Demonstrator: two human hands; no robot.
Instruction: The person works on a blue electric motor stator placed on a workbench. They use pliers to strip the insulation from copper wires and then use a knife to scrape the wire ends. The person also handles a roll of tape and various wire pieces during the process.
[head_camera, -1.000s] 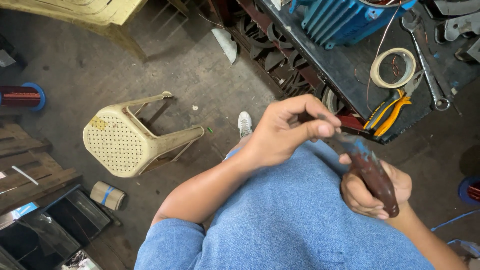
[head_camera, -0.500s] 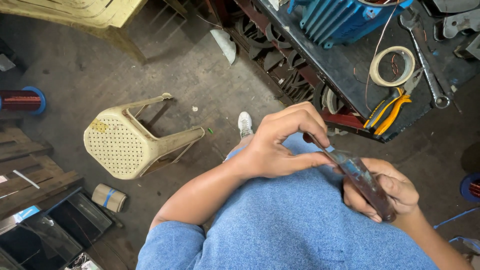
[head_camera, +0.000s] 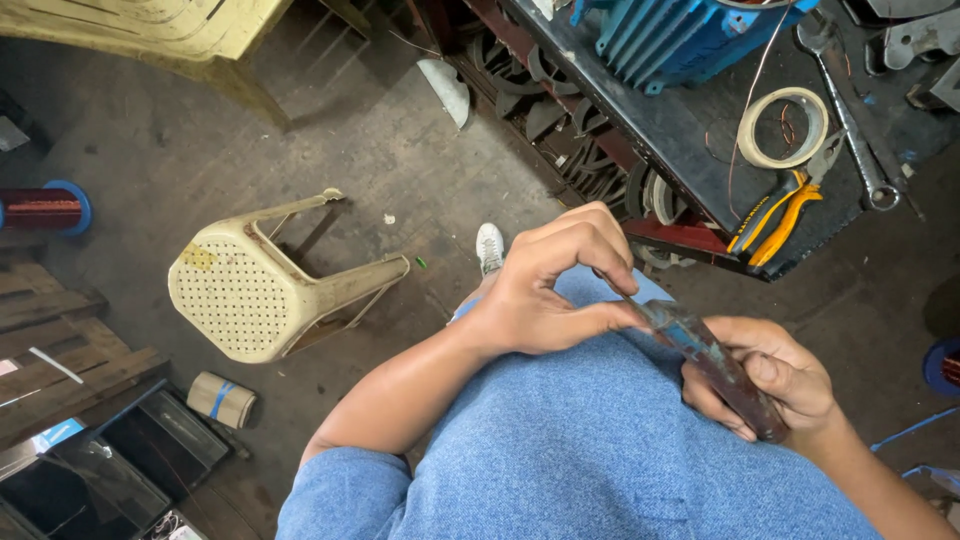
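Tool (head_camera: 718, 368), a dark, worn hand tool with a reddish-brown handle and bluish metal upper part, lies slantwise over the lap, on the blue denim (head_camera: 600, 450). The right hand (head_camera: 775, 380) wraps its fingers around the handle, clenched on it. The left hand (head_camera: 560, 285) is curled at the tool's upper end, thumb and fingertips pinched together on the tip or on something thin there; what exactly they grasp is too small to tell.

How far the work has got is hard to judge: the tool is firmly in hand and its tip is being handled, but no finished result shows. The pliers (head_camera: 775, 215) with orange and yellow handles, the tape roll (head_camera: 783, 127) and the wrench (head_camera: 850, 115) lie unused on the dark tabletop (head_camera: 680, 140), near a blue finned motor housing (head_camera: 680, 40).

Against the frame 1 second ago, the left hand has come down from a raised pinch above the tool to sit closed right on its upper end, and the tool now lies lower and flatter across the lap. The overturned stool (head_camera: 270, 290) on the floor (head_camera: 400, 150) has not moved.
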